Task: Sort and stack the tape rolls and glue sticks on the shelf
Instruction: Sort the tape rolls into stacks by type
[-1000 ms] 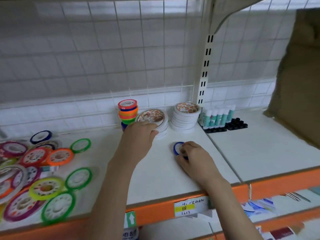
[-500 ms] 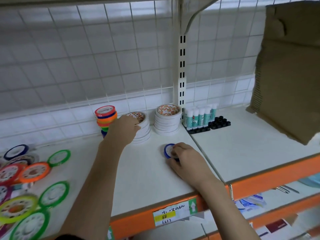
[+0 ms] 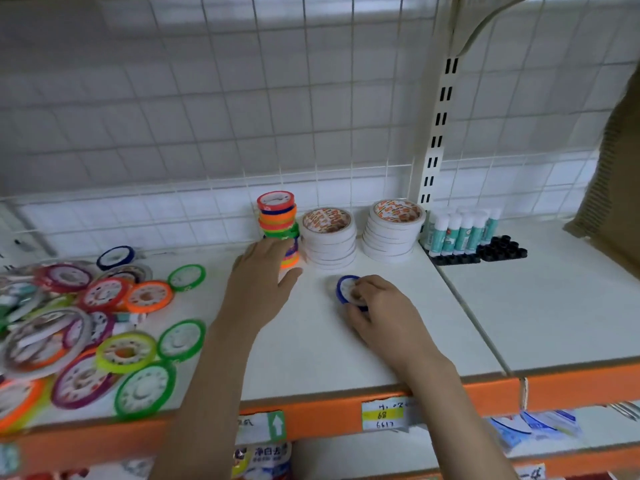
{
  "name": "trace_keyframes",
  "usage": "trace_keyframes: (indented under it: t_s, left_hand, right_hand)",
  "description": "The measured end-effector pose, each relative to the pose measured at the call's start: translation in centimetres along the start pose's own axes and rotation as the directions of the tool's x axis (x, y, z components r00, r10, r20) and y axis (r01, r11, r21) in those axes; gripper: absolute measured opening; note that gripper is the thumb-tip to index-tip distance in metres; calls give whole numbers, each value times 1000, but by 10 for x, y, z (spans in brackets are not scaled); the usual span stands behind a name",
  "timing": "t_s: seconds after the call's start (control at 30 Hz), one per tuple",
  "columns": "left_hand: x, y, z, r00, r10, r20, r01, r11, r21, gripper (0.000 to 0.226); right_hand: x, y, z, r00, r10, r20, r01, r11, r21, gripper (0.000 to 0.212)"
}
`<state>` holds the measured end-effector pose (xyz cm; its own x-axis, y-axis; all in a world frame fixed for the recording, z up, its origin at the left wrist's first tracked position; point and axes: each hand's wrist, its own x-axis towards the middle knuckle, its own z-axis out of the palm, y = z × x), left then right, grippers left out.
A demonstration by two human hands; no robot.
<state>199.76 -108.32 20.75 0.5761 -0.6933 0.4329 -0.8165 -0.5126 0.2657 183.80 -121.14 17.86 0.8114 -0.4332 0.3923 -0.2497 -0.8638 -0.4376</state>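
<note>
Two white tape stacks [image 3: 360, 237] at shelf [image 3: 485, 306] back, glue sticks [image 3: 462, 232] beside. My right hand [image 3: 382, 308] grips blue tape roll [image 3: 346, 289] mid-shelf; left hand [image 3: 261, 284] open, fingers against colored tape stack [image 3: 278, 226].

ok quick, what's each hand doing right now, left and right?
Left hand: open, fingers straight, in front of the coloured tape stack, holding nothing.
Right hand: fingers curled round the blue tape roll on the shelf.

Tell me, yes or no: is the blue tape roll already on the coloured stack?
No, the blue tape roll lies on the shelf under the right hand, apart from the coloured stack.
</note>
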Motion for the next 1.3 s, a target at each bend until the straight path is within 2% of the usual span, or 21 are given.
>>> trace_keyframes:
  t_s: [0.13, 0.27, 0.43, 0.63, 0.83, 1.17, 1.3]
  left_hand:
    - [-34, -48, -21, 983, -171, 72, 166, 984, 67, 36]
    - [-55, -94, -45, 956, -270, 114, 255, 958, 132, 35]
    - [-66, -137, -67, 953, -281, 109, 263, 952, 155, 35]
    - [-84, -149, -64, 952, -282, 115, 267, 955, 133, 41]
    - [-92, -158, -61, 956, -272, 114, 275, 961, -14, 40]
    - [-94, -158, -64, 959, -244, 141, 242, 970, 27, 45]
    - [-94, -157, -65, 958, -253, 136, 252, 967, 19, 45]
  right_hand:
    - [6, -34, 24, 998, -56, -4, 56, 997, 43, 21]
    - [10, -68, 48, 995, -100, 18, 98, 992, 76, 23]
    - [16, -108, 74, 992, -123, 40, 118, 987, 113, 26]
    - [24, -139, 95, 992, -112, 59, 105, 989, 107, 28]
    - [55, -158, 97, 991, -84, 107, 86, 996, -11, 21]
    - [122, -156, 117, 974, 47, 223, 26, 949, -313, 26]
    - [133, -150, 127, 962, 102, 253, 3, 924, -381, 28]
